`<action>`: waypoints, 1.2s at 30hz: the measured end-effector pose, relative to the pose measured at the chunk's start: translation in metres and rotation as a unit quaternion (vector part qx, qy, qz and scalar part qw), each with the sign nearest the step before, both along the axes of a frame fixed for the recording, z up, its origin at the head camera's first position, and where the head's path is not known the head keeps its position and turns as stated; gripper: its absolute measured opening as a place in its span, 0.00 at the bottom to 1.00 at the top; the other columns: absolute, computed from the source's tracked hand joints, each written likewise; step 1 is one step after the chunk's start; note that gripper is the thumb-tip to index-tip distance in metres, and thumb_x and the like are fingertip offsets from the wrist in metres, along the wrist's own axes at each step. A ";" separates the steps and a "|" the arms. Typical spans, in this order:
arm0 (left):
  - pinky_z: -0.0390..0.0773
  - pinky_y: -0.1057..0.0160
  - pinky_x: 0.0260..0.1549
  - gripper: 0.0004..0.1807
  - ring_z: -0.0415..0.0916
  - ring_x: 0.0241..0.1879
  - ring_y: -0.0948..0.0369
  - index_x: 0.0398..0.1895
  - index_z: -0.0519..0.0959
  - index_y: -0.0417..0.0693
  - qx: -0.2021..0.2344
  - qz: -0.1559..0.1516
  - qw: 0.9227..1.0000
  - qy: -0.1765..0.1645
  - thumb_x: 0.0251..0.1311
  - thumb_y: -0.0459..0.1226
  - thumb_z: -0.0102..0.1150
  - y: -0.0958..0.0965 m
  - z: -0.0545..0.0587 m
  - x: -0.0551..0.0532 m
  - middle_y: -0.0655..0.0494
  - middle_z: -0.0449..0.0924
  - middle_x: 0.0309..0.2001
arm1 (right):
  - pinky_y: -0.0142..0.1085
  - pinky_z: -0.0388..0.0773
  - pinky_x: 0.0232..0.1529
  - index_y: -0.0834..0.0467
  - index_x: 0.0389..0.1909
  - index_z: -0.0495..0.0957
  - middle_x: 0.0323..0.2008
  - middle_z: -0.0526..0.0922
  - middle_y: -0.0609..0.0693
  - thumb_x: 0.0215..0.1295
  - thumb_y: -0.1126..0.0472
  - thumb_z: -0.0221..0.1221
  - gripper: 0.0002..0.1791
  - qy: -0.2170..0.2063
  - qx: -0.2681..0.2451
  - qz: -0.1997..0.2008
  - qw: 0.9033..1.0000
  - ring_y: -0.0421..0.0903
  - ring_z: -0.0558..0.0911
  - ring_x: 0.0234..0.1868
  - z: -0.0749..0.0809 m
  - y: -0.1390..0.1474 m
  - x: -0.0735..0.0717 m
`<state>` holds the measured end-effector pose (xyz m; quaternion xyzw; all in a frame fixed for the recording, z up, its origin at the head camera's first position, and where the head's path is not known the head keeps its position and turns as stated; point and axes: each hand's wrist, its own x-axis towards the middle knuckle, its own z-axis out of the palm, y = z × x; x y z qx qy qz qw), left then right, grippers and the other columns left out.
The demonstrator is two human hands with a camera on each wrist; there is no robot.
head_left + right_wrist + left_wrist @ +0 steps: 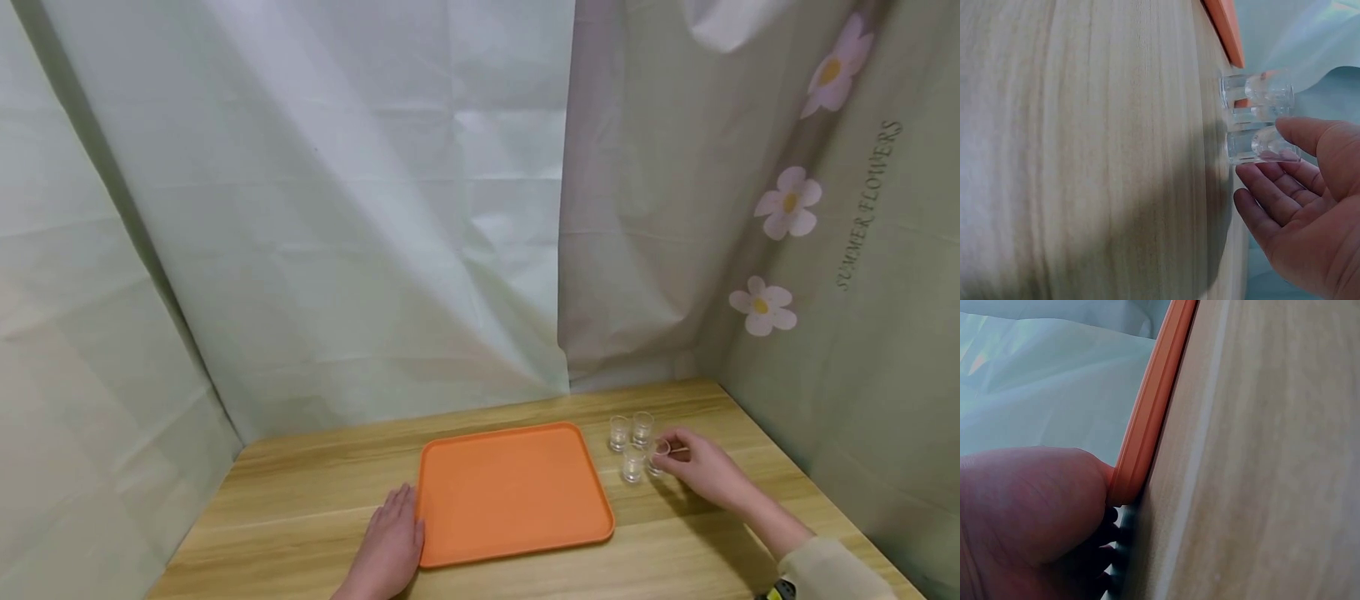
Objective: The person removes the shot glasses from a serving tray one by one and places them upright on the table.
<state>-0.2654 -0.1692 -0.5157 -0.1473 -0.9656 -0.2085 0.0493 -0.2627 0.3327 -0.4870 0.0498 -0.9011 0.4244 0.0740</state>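
Note:
An orange tray [513, 496] lies flat on the wooden table. At its left edge rests my left hand [386, 542], fingers straight and pointing forward, thumb against the rim. The left wrist view shows the base of that hand right at the tray's corner [1138, 450]. Several small clear shot glasses stand upright in a cluster to the right of the tray, one of them a front-left glass [632, 467]. My right hand [705, 471] pinches the front-right shot glass [1260, 145] near its rim, thumb on one side and fingers on the other.
Two more shot glasses, a back-left one [618, 433] and a back-right one [642, 428], stand behind the front pair. Pale green cloth [360, 250] hangs behind the table [300, 508] and along both sides, with printed flowers on the right.

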 end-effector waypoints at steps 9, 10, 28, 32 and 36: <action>0.62 0.26 0.75 0.30 0.62 0.77 0.28 0.75 0.67 0.19 0.004 -0.002 1.000 0.007 0.80 0.34 0.57 0.000 -0.003 -0.003 0.22 0.66 0.76 | 0.41 0.88 0.51 0.69 0.58 0.78 0.53 0.86 0.59 0.77 0.61 0.69 0.19 0.001 -0.002 0.003 1.000 0.63 0.89 0.56 0.001 0.000 -0.001; 0.62 0.27 0.75 0.30 0.62 0.78 0.28 0.75 0.67 0.19 0.005 -0.002 1.000 0.007 0.80 0.34 0.57 0.001 -0.002 -0.003 0.22 0.66 0.76 | 0.42 0.88 0.51 0.69 0.58 0.78 0.53 0.86 0.60 0.77 0.61 0.69 0.19 0.001 0.000 0.003 1.000 0.63 0.89 0.56 0.001 0.001 0.000; 0.61 0.26 0.76 0.30 0.61 0.79 0.28 0.75 0.68 0.20 -0.003 0.010 1.000 -0.010 0.81 0.34 0.57 0.002 0.001 0.000 0.22 0.66 0.77 | 0.62 0.83 0.62 0.73 0.70 0.75 0.62 0.84 0.71 0.76 0.54 0.71 0.33 0.035 0.055 -0.002 0.998 0.69 0.85 0.60 0.010 -0.003 0.002; 0.60 0.26 0.76 0.30 0.60 0.79 0.28 0.75 0.68 0.20 -0.012 0.012 1.000 -0.010 0.80 0.35 0.57 0.002 0.002 0.000 0.23 0.66 0.77 | 0.70 0.76 0.66 0.73 0.72 0.73 0.67 0.80 0.73 0.77 0.52 0.70 0.36 0.056 0.081 -0.014 0.995 0.75 0.78 0.67 0.017 -0.008 0.005; 0.60 0.25 0.76 0.30 0.60 0.79 0.27 0.76 0.68 0.21 -0.019 0.014 1.000 -0.012 0.80 0.35 0.58 0.003 0.003 0.000 0.23 0.67 0.77 | 0.74 0.71 0.68 0.72 0.75 0.72 0.70 0.77 0.74 0.77 0.51 0.70 0.38 0.082 0.108 -0.020 0.991 0.77 0.74 0.70 0.021 -0.016 0.007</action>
